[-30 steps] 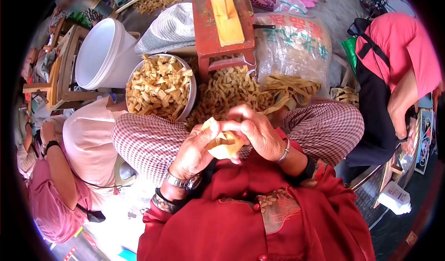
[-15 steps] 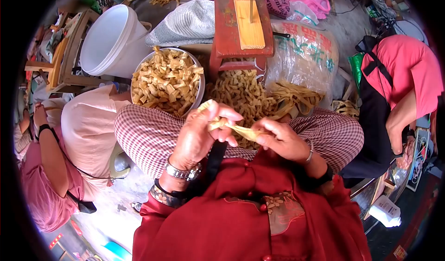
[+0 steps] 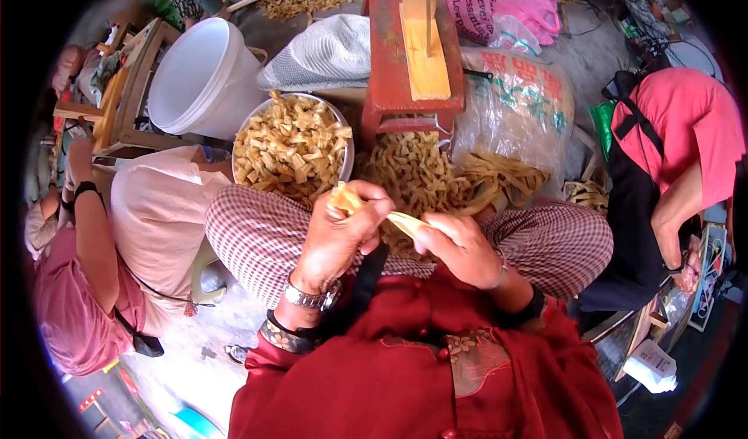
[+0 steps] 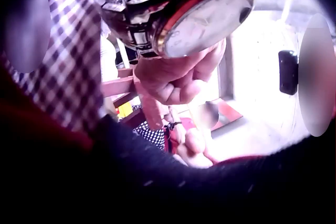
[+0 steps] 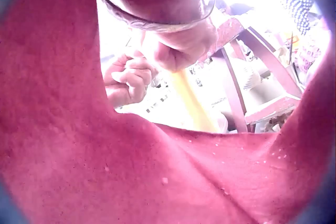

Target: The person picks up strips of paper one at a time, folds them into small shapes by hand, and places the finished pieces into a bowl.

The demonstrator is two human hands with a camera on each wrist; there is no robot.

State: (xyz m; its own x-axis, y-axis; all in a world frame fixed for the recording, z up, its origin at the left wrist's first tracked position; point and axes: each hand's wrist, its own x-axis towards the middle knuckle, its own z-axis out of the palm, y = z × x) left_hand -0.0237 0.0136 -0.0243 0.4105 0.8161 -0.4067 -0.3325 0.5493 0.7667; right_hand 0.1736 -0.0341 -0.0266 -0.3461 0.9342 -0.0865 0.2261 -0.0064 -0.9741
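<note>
Over the lap, my left hand grips a knotted yellow strip of tofu skin, one folded end poking up above the thumb. My right hand pinches the other end, and the strip runs short and narrow between the two hands. In the right wrist view, a yellow length hangs below the curled right fingers. The left wrist view shows curled left fingers under a watch; the strip is hidden there. Knotted pieces fill a metal basin just beyond the left hand.
More knots lie heaped before the lap, beside loose long strips. A red bench carries a wooden block with an upright blade. A white bucket stands left, a clear plastic sack right. People sit on both sides.
The loose loop of strip has been drawn into a narrow, twisted length between the hands. The left fingers have closed in around the knot, and the right hand has shifted right, holding the end.
</note>
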